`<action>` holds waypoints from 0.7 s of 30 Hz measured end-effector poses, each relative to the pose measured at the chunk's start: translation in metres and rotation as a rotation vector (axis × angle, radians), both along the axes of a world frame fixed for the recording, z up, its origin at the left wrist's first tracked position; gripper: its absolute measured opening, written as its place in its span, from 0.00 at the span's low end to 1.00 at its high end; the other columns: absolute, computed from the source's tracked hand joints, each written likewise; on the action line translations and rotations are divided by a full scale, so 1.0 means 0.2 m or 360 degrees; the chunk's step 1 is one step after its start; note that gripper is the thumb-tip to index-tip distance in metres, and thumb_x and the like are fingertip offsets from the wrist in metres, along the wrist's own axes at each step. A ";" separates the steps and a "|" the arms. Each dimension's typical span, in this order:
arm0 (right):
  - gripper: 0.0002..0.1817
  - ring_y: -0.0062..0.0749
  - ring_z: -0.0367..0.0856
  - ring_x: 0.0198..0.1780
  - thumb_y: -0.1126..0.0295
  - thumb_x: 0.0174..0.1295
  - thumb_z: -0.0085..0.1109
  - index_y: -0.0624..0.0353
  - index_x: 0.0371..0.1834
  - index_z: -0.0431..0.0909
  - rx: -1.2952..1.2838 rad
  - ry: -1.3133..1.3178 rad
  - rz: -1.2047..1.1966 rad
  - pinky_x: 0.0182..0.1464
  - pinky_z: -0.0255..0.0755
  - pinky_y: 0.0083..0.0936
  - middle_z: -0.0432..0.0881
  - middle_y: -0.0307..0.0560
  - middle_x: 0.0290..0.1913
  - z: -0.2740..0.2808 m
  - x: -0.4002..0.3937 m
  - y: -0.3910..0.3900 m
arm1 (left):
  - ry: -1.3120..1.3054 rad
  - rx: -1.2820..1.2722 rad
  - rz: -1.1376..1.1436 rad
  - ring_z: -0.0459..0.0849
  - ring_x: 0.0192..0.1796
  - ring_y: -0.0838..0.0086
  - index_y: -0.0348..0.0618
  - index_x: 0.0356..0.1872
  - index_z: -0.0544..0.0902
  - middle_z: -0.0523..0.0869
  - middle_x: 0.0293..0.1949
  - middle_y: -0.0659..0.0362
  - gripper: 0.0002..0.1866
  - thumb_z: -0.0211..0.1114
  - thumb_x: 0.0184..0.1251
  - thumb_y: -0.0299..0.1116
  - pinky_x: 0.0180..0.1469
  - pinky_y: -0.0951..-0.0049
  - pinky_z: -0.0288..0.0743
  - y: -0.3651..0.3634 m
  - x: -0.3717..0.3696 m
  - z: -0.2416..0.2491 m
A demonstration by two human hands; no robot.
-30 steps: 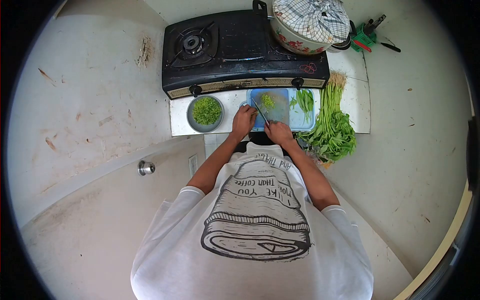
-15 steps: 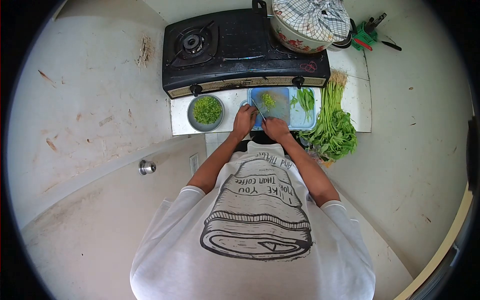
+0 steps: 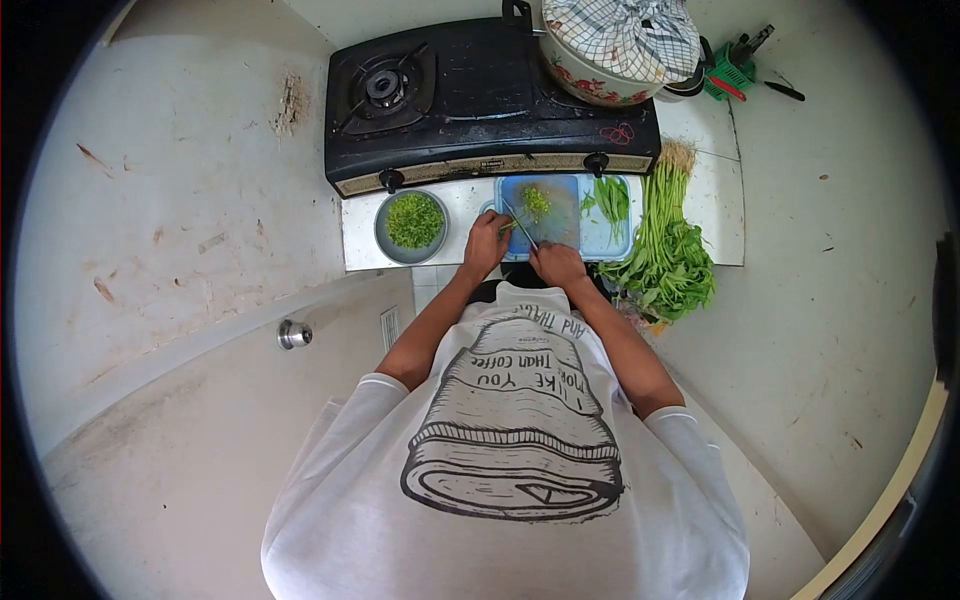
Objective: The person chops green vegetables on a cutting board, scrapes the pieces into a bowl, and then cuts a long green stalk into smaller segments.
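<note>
A knife [image 3: 521, 225] slants over the blue cutting board [image 3: 562, 232], its handle wrapped in my right hand [image 3: 557, 263]. Pinched in my left hand [image 3: 487, 243], at the board's left edge, are thin green stems [image 3: 507, 226] that touch or nearly touch the blade; the fingers hide most of them. Just beyond the blade lies a small heap of chopped greens [image 3: 537, 204]. On the right of the light blue tray [image 3: 628, 240] rest several whole leaves [image 3: 609, 200]. A grey bowl [image 3: 381, 240] full of chopped greens [image 3: 414, 220] stands left of my left hand.
A black two-burner stove [image 3: 480, 80] stands behind the board, with a cloth-covered floral pot [image 3: 600, 85] on its right side. A large bunch of leafy greens [image 3: 665, 250] hangs over the counter's front edge. A green basket [image 3: 728, 75] with knives sits at the back right.
My right hand has moved slightly right and toward me with the knife, and the blade has shifted a little. My left hand stays nearly in place.
</note>
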State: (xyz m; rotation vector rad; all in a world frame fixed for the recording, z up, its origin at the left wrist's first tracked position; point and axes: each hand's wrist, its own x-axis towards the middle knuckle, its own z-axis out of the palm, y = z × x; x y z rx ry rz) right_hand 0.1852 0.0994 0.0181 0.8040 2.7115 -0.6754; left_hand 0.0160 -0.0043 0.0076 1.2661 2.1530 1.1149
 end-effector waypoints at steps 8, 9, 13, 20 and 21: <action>0.25 0.60 0.89 0.38 0.53 0.75 0.50 0.65 0.37 0.85 -0.0125 0.0034 -0.0050 0.45 0.83 0.52 0.88 0.64 0.34 -0.02 0.00 0.01 | 0.0119 0.0020 -0.0057 0.83 0.44 0.48 0.38 0.41 0.87 0.83 0.38 0.47 0.07 0.68 0.63 0.24 0.49 0.54 0.78 0.00 0.00 0.01; 0.25 0.60 0.89 0.38 0.53 0.75 0.50 0.65 0.37 0.86 -0.0120 0.0041 -0.0055 0.45 0.83 0.52 0.88 0.64 0.34 -0.01 0.00 0.01 | 0.0113 0.0016 -0.0058 0.83 0.44 0.48 0.38 0.41 0.87 0.83 0.38 0.47 0.07 0.68 0.63 0.24 0.49 0.54 0.78 0.01 -0.01 0.01; 0.25 0.61 0.89 0.38 0.52 0.75 0.50 0.65 0.36 0.86 -0.0102 0.0027 -0.0089 0.45 0.83 0.52 0.88 0.64 0.33 -0.02 0.00 0.01 | 0.0093 0.0023 -0.0037 0.83 0.44 0.48 0.38 0.42 0.87 0.83 0.38 0.48 0.07 0.68 0.63 0.24 0.50 0.55 0.78 0.00 0.00 0.01; 0.24 0.57 0.90 0.38 0.52 0.74 0.50 0.63 0.37 0.86 0.0008 -0.0058 -0.0079 0.45 0.84 0.48 0.89 0.61 0.34 -0.01 0.04 -0.01 | 0.0126 0.0033 -0.0031 0.83 0.44 0.49 0.37 0.43 0.88 0.83 0.38 0.47 0.08 0.68 0.63 0.25 0.50 0.55 0.78 0.00 0.00 0.00; 0.24 0.60 0.90 0.39 0.50 0.73 0.51 0.62 0.40 0.86 -0.0039 -0.0128 -0.0134 0.49 0.84 0.49 0.89 0.62 0.35 -0.01 0.03 -0.01 | 0.0109 -0.0020 -0.0024 0.83 0.46 0.48 0.37 0.43 0.88 0.84 0.39 0.47 0.09 0.69 0.62 0.26 0.52 0.55 0.78 0.00 0.00 0.00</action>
